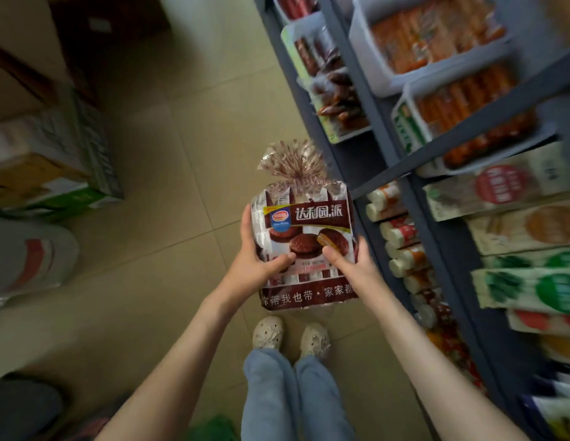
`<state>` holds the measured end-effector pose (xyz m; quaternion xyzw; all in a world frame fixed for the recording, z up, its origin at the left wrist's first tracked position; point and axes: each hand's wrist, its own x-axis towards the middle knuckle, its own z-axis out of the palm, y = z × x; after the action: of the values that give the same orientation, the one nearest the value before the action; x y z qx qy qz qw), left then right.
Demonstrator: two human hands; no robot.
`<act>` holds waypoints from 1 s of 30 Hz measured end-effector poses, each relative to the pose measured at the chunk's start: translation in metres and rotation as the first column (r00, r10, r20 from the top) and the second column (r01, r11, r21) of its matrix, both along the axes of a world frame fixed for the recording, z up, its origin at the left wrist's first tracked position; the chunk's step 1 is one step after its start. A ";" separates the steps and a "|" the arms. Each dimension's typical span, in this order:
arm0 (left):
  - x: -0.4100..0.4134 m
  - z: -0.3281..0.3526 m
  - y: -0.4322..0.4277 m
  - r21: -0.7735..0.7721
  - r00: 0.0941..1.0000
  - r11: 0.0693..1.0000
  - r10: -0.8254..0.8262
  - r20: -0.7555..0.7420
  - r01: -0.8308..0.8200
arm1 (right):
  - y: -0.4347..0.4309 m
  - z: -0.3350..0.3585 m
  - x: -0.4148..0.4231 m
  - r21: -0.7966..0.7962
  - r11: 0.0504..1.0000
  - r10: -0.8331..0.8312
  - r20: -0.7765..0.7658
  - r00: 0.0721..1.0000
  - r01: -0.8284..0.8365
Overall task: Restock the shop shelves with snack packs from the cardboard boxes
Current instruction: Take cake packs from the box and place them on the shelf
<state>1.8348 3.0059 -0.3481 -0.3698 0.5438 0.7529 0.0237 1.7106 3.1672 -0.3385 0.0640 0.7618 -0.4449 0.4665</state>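
A brown and white bag of chocolate pies [304,224], gathered and tied at its top, hangs in front of me above the tiled floor. My left hand [261,253] grips its left side with the thumb across the front. On its right side my right hand [350,259] holds it with the thumb on the front. The dark shop shelf [401,160] rises just right of the bag, full of snack packs. Cardboard boxes [51,148] stand stacked at the far left.
White trays of orange and dark sausages [436,36] fill the upper shelves. Green and white boxed packs [528,281] and rolled packs [398,237] lie lower down. A grey sack [32,259] sits on the floor at the left. My feet [290,337] stand below the bag.
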 end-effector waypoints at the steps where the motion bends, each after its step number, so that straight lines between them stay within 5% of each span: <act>1: -0.005 0.027 0.000 -0.004 0.999 1.000 -0.024 -0.042 0.024 | 0.003 0.027 -0.002 -0.018 1.000 -0.010 -0.045 0.999 0.010; 9: -0.026 0.214 0.037 -0.191 0.928 0.970 -0.205 -0.311 0.150 | 0.069 0.217 0.008 -0.151 0.984 -0.142 -0.360 0.922 0.092; 17: -0.033 0.365 0.135 -0.378 0.746 0.903 -0.392 -0.538 0.202 | 0.179 0.372 0.044 -0.325 0.940 -0.310 -0.691 0.653 0.102; 30: 0.001 0.501 0.371 -0.439 0.456 0.853 -0.522 -0.721 0.281 | 0.424 0.505 0.134 -0.495 0.853 -0.520 -0.780 0.348 0.165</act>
<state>1.8355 3.3773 0.1532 0.1639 0.6552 0.7305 -0.1010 1.8446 3.5916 0.1670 -0.1003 0.7711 -0.6186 -0.1129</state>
